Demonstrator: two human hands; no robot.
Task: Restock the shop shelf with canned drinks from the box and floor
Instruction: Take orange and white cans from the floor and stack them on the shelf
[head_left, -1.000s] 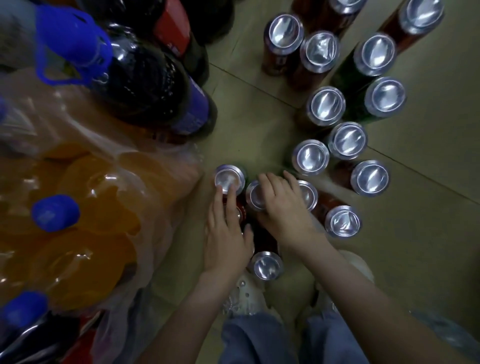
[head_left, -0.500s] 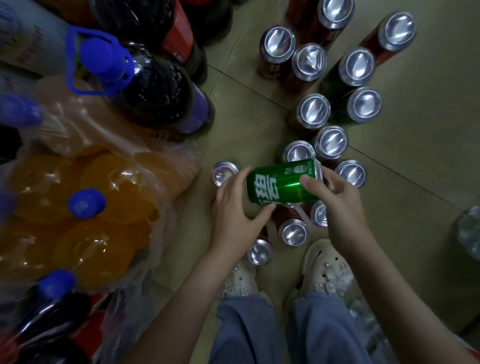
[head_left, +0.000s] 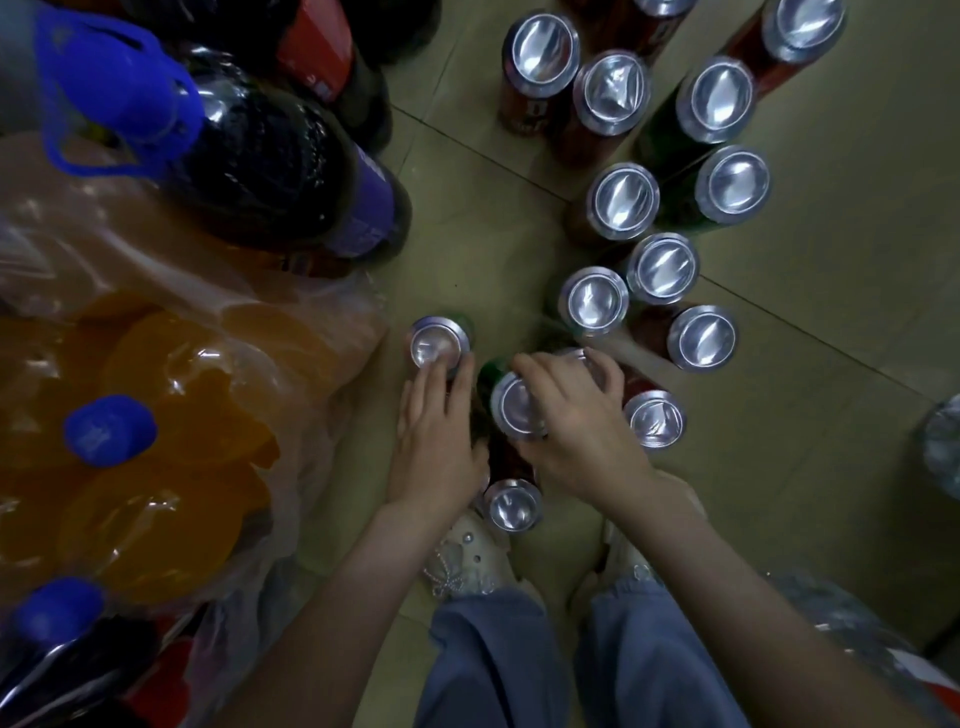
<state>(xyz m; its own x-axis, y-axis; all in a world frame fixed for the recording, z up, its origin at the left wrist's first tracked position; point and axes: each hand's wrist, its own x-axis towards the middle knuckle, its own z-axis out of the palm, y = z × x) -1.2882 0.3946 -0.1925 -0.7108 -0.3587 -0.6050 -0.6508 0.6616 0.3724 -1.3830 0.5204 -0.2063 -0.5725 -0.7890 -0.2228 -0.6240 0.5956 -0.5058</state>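
Several upright drink cans with silver tops stand on the floor, red ones and green ones, for example a far can (head_left: 623, 201) and a near can (head_left: 511, 504). A green can (head_left: 514, 408) stands upright in front of me. My right hand (head_left: 576, 426) lies over its top with fingers curled round the rim, and also covers the can behind it. My left hand (head_left: 434, 447) lies flat against the green can's left side with straight fingers. Its fingertips touch another can (head_left: 440, 343).
Large dark soda bottles (head_left: 270, 171) with blue caps stand at the upper left. A plastic-wrapped pack of orange drink bottles (head_left: 156, 415) fills the left side. My shoes (head_left: 467, 561) and jeans are at the bottom. Bare tiled floor (head_left: 831, 260) lies to the right.
Half a second ago both hands held the green can sideways in the air. Now it stands upright on the floor among the other cans, with both hands lowered onto it.
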